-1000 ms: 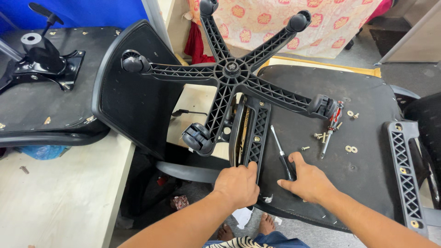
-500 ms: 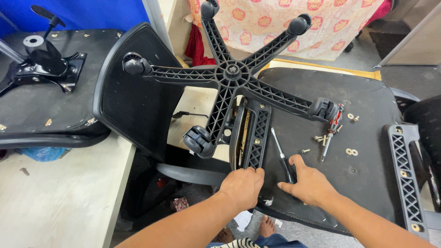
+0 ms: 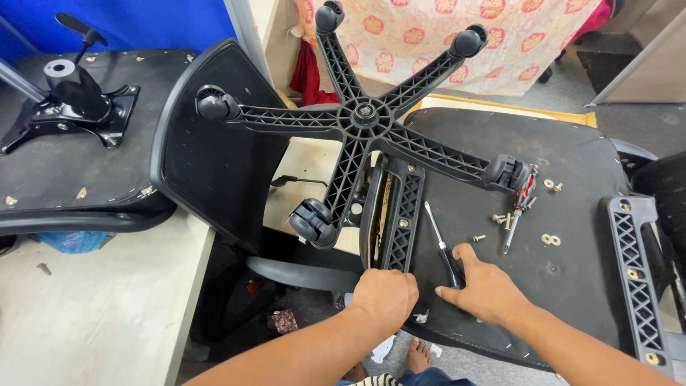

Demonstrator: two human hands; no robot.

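Both hands have hardly shifted over the last second. The left hand (image 3: 386,297) is curled tight, fingers closed round the near end of the ribbed black plastic armrest bracket (image 3: 401,214), just as before. The right hand (image 3: 487,292), just right of that bracket, lies flat with its fingers spread. Its thumb and forefinger now sit on either side of the black handle of the slim steel-shafted screwdriver (image 3: 441,243), touching it but not closed on it. The handle showed more clearly a moment ago, so the hand has crept over it.

The bracket lies on the black fabric underside of the upturned seat (image 3: 572,300), and its far end sits under the black five-armed castor base (image 3: 364,114). Right of the bracket are a red-handled screwdriver (image 3: 522,196), loose screws (image 3: 500,218) and two washers (image 3: 550,239). A second ribbed armrest (image 3: 636,271) lies further right. Left of the bracket stand a black chair back (image 3: 207,150), another seat with a metal tilt mechanism (image 3: 71,107) and a pale table top (image 3: 93,307). None of these has moved.
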